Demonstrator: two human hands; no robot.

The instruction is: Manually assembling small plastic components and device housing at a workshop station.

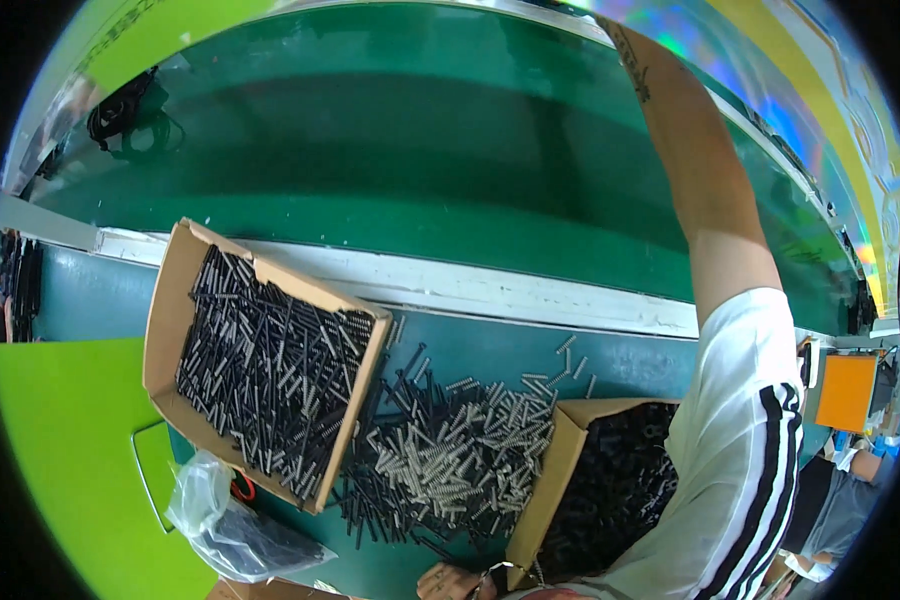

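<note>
My left hand point(445, 582) is at the bottom edge, with its fingers curled and a thin bracelet at the wrist. What it holds, if anything, is hidden. It is nearest to a loose pile of dark screws point(365, 515) and silvery ridged pieces point(450, 465), which look like short springs or threaded rods. My right arm point(710, 190), in a white sleeve with black stripes, stretches far across the bench, its hand cut off by the top edge. To the left, a tilted cardboard box point(165, 345) holds many long dark screws and ridged pieces.
Beside my right sleeve, a second cardboard box point(550, 480) contains small black parts. A clear plastic bag point(220, 515) of dark contents lies near orange-handled scissors point(242, 487). A white rail point(450, 285) separates the bench from a raised green surface point(420, 140). Another person point(840, 500) is at far right.
</note>
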